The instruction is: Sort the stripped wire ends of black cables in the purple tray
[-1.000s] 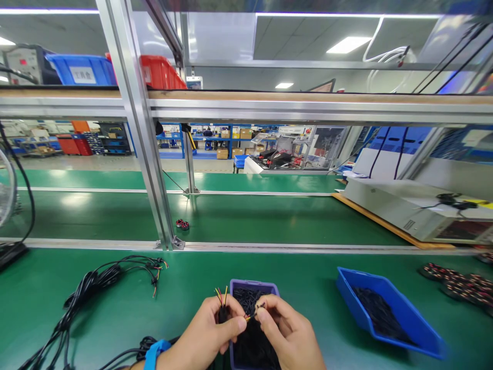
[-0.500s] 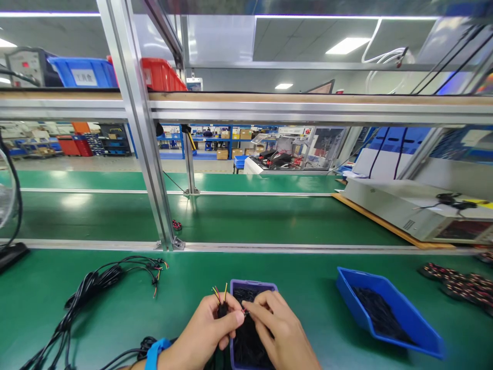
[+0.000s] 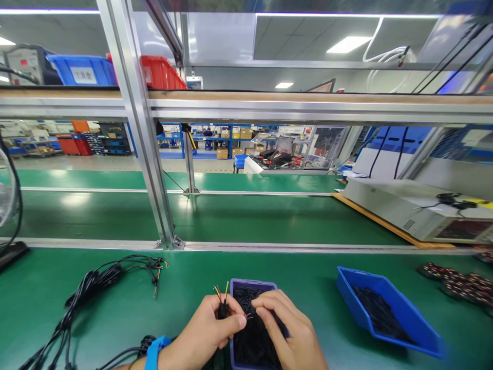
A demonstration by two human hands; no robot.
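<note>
My left hand (image 3: pixel 215 324), with a blue band at the wrist, is closed around black cables (image 3: pixel 222 309) whose thin yellow and red wire ends point up. Between its thumb and index finger, short red and dark wire ends (image 3: pixel 248 315) stick out to the right. My right hand (image 3: pixel 287 324) is just right of these ends, thumb and index finger pinched together; anything between them is too small to make out. Both hands are over a purple bin (image 3: pixel 254 282) that holds small black pieces (image 3: pixel 250 341).
Bundled black cables (image 3: pixel 96 282) lie on the green table at left. At right are a blue tray (image 3: pixel 389 313) of black pieces and dark coiled wire bundles (image 3: pixel 462 282). A metal post (image 3: pixel 148 133) rises behind the work area; a grey machine (image 3: pixel 416 205) stands back right.
My right hand has moved slightly right, away from my left fingertips, so the red and dark wire ends show more. A small reddish bundle beside the post's foot is no longer visible.
</note>
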